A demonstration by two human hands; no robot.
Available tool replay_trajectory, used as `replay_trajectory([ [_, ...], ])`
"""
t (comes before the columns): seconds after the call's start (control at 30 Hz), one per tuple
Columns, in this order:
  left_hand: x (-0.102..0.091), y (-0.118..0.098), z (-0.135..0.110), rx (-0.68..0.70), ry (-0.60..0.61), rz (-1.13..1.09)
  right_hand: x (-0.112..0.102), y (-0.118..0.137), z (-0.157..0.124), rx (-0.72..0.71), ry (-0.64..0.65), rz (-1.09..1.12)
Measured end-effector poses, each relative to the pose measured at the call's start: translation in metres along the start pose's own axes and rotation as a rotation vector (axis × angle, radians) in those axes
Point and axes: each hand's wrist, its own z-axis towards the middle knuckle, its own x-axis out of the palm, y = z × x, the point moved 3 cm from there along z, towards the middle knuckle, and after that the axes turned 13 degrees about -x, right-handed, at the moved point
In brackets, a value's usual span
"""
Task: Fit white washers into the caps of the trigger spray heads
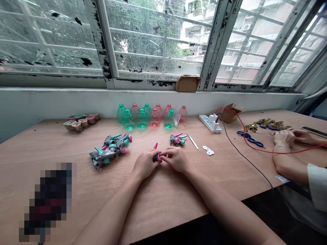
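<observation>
Streaked, barred windows (158,44) are set above a pale wall (38,105), and a wooden table (217,183) is placed against it. Near the table's middle, back from its near edge, a small spray head (156,158) with a dark body and pink parts is held between a person's two hands. Its body is gripped by the left hand (145,164), whose fingers are curled around it; its pink end is pinched by the right hand (176,159), with thumb and forefinger drawn close together.

Similar heads in grey, teal and pink are laid in two groups: a larger pile (111,149) toward the left edge, and a smaller cluster (176,140) just beyond the right hand. To the right of that cluster, a thin white tool (192,140) and white discs (208,150) are set out. Along the far edge, green bottles (142,119) and pink bottles (154,119) are lined up, with a power strip (209,124) (a red cable (260,150) is run from it) farther right. Near the right edge, gold-coloured pieces (251,128) are spread beside a co-worker's hands (284,137).
</observation>
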Motion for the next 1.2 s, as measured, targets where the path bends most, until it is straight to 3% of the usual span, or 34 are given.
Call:
replay_trajectory([
  [0.5, -0.0018, -0.0046, -0.0013, 0.01, 0.0, 0.02, -0.0012, 0.0017, -0.001, -0.139, 0.04, -0.056],
  [0.83, -0.0033, -0.0067, -0.0023, -0.019, 0.009, -0.005, -0.0013, 0.0024, 0.0014, -0.023, 0.055, -0.127],
  [1.2, -0.0002, -0.004, -0.0015, -0.02, -0.007, 0.004, 0.0009, 0.0003, -0.0004, 0.036, 0.004, 0.037],
])
